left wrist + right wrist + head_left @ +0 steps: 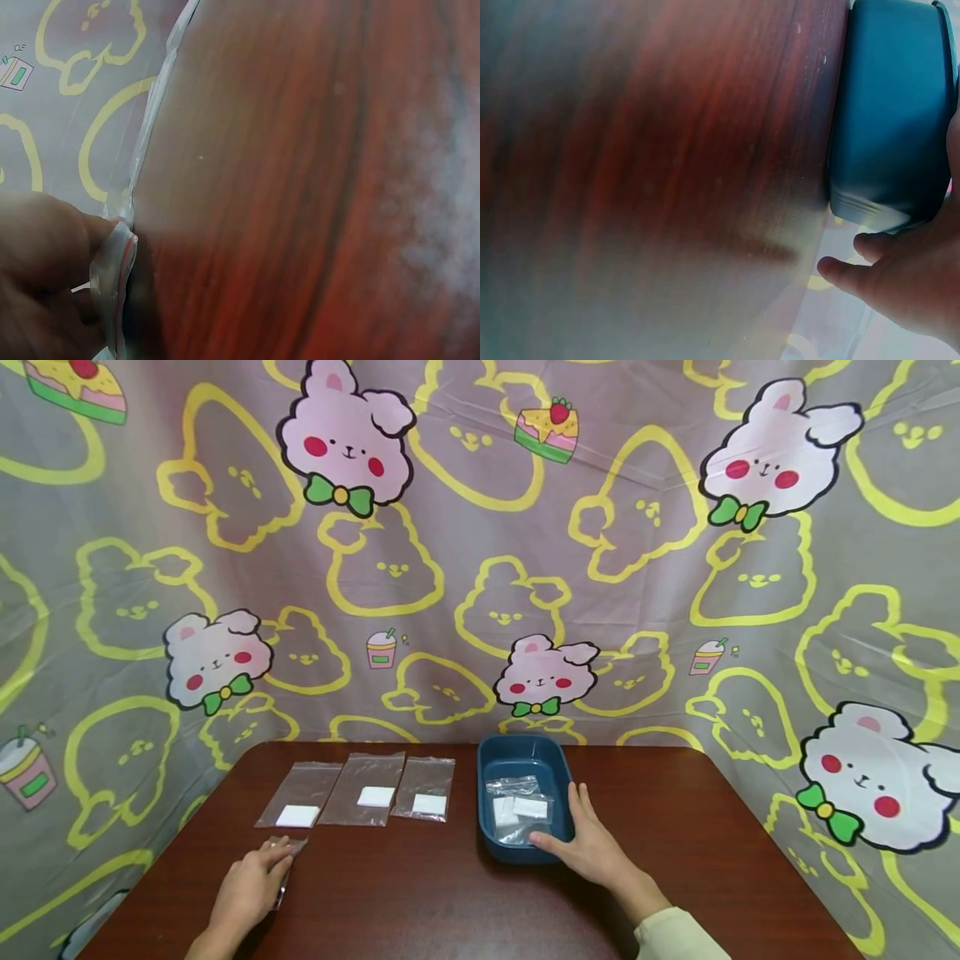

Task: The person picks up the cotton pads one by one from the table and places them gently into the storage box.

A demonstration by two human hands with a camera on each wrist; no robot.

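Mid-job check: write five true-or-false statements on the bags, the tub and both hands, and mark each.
1. Three clear bags lie left of the blue tub. True.
2. Each of those bags holds a white piece. True.
3. The tub is empty. False: more bags lie inside it.
4. The right hand touches the tub. True.
5. The left hand holds nothing. False: the left hand pinches another bag.
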